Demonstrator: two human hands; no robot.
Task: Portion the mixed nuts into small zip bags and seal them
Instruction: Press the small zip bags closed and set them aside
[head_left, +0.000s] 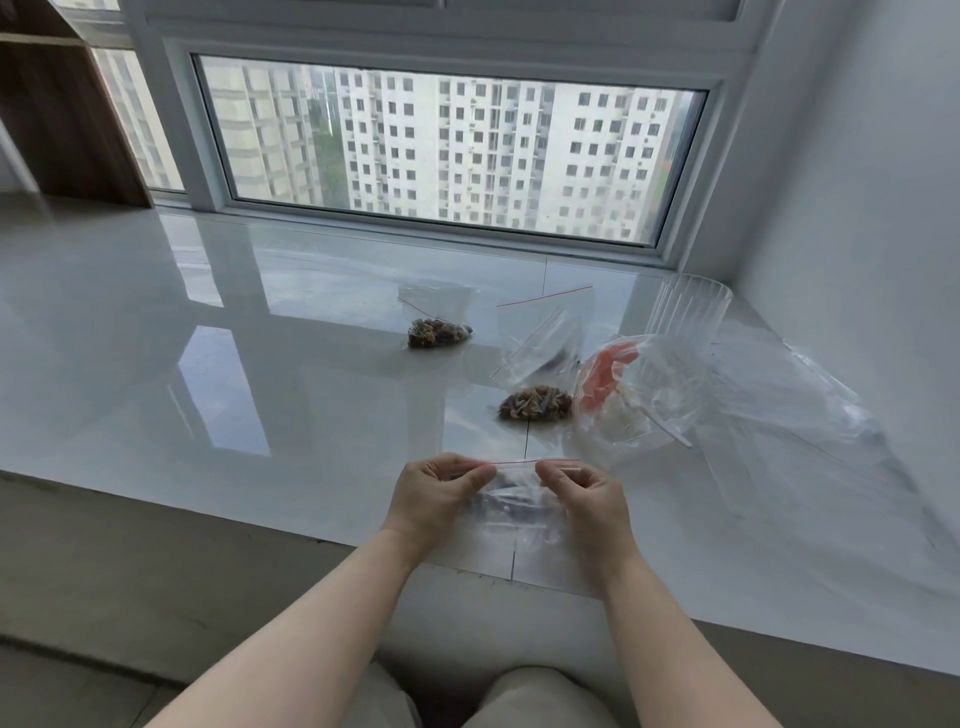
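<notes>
I hold a small clear zip bag (514, 499) with a red line along its top edge near the front of the sill. My left hand (434, 496) pinches the top strip at its left end, and my right hand (584, 496) pinches it at the right end. Whether nuts are inside is hard to tell. A second small bag with nuts (535, 402) lies just beyond my hands. A third bag with nuts (439, 332) lies farther back.
The white glossy windowsill (208, 364) carries a large crumpled clear bag with a red piece inside (634, 395), a clear ribbed plastic cup (691, 306) and loose plastic sheeting (810, 415) by the right wall. The window frame runs along the back.
</notes>
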